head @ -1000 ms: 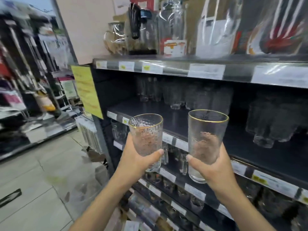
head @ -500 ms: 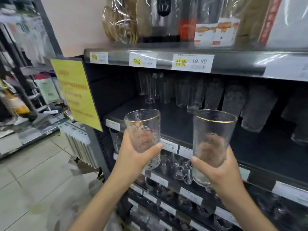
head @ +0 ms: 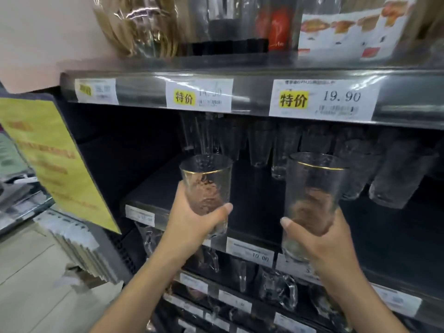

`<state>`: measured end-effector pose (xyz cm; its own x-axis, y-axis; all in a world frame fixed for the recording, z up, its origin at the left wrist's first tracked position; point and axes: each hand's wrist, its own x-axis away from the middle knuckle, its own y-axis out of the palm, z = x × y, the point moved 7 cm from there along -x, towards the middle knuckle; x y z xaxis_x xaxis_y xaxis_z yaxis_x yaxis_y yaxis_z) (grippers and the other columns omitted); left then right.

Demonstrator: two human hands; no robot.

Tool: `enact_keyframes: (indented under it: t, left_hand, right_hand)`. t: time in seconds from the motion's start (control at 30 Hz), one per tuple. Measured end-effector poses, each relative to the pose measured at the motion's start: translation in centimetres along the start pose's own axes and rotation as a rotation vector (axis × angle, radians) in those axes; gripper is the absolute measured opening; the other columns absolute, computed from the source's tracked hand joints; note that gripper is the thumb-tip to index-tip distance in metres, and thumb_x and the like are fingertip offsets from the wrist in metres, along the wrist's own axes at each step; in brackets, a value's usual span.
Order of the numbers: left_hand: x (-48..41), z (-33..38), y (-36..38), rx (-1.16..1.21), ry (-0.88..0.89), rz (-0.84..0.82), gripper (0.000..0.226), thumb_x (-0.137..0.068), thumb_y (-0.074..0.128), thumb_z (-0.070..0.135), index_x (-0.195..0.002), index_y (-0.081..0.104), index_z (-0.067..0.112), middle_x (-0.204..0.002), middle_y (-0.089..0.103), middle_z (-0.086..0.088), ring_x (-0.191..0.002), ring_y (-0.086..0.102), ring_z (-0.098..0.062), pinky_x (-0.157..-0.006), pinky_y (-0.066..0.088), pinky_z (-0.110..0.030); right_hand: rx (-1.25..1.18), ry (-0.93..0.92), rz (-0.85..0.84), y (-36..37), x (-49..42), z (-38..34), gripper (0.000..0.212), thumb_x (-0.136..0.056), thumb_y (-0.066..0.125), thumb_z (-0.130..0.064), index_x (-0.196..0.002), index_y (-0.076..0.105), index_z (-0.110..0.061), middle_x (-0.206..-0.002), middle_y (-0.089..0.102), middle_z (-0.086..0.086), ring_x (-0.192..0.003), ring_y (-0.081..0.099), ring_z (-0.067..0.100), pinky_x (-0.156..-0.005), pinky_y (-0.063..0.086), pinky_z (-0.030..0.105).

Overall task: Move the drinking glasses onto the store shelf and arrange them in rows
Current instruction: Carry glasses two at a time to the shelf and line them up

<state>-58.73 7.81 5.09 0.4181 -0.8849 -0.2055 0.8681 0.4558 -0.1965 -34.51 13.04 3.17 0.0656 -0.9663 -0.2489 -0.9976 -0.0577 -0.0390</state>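
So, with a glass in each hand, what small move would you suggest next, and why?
Probably ease the left hand forward to set its glass on the dark shelf; the right hand holds another glass, and bare space lies before the back row of glasses.

Yellow sign point(head: 48, 159) at left, 19.90 price tag point(head: 322, 99), cellophane-wrapped goods point(head: 144, 22) above, glass mugs point(head: 276, 289) below
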Motion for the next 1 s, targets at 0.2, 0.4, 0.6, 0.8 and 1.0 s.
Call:
enact_keyframes:
  t: [0.2, 0.4, 0.6, 0.8, 1.0]
  left_hand:
    - [-3.6, -1.4, 1.7, -0.001, 0.009, -0.075, 0.056, -0.072, 0.086, 0.017, -0.112, 0.05, 0.033, -0.104, 0.068, 0.011, -0.089, 0.066, 0.007, -0.077, 0.049, -0.018]
    - [-4.9, -2.4, 3.1, 0.046, 0.028, -0.174, 0.062, -0.073, 0.084, 0.016, -0.123, 0.05, 0.026, -0.109, 0.068, 0.009, -0.096, 0.066, 0.004, -0.083, 0.048, -0.019]
    - [-5.5, -3.0, 2.4, 0.073, 0.047, -0.224, 0.063, -0.074, 0.083, 0.012, -0.126, 0.049, 0.023, -0.112, 0.067, 0.006, -0.098, 0.065, 0.003, -0.08, 0.049, -0.017]
    - [-5.8, -3.6, -2.7, 0.06, 0.052, -0.179, 0.06, -0.074, 0.083, 0.011, -0.123, 0.049, 0.023, -0.111, 0.067, 0.004, -0.095, 0.066, 0.002, -0.074, 0.05, -0.015]
    - [-5.0, -4.5, -10.4, 0.041, 0.045, -0.056, 0.065, -0.073, 0.084, 0.014, -0.125, 0.049, 0.03, -0.114, 0.065, 0.013, -0.099, 0.064, 0.006, -0.077, 0.05, -0.012]
  right_hand:
    - [0.01, 0.004, 0.069, 0.1, -1.1, 0.7, 0.049, -0.072, 0.083, -0.012, -0.107, 0.056, -0.034, -0.093, 0.071, -0.018, -0.088, 0.069, 0.001, -0.072, 0.052, 0.017]
    - [0.01, 0.008, 0.152, 0.3, -0.8, 1.0, 0.051, -0.072, 0.083, -0.008, -0.112, 0.056, -0.025, -0.094, 0.071, -0.004, -0.083, 0.069, 0.002, -0.07, 0.052, 0.014]
    - [0.034, 0.002, 0.17, 1.7, -0.4, 0.8, 0.046, -0.074, 0.082, -0.007, -0.108, 0.056, -0.024, -0.088, 0.072, -0.011, -0.082, 0.068, 0.0, -0.069, 0.051, 0.012]
    - [0.016, 0.017, 0.118, 6.4, -0.9, 0.3, 0.048, -0.074, 0.082, -0.012, -0.107, 0.054, -0.033, -0.091, 0.072, -0.016, -0.084, 0.068, -0.003, -0.068, 0.05, 0.009]
    - [0.033, 0.028, -0.011, 15.0, -3.7, -0.2, 0.046, -0.074, 0.083, -0.03, -0.108, 0.054, -0.039, -0.101, 0.069, -0.016, -0.09, 0.064, -0.009, -0.077, 0.048, 0.014]
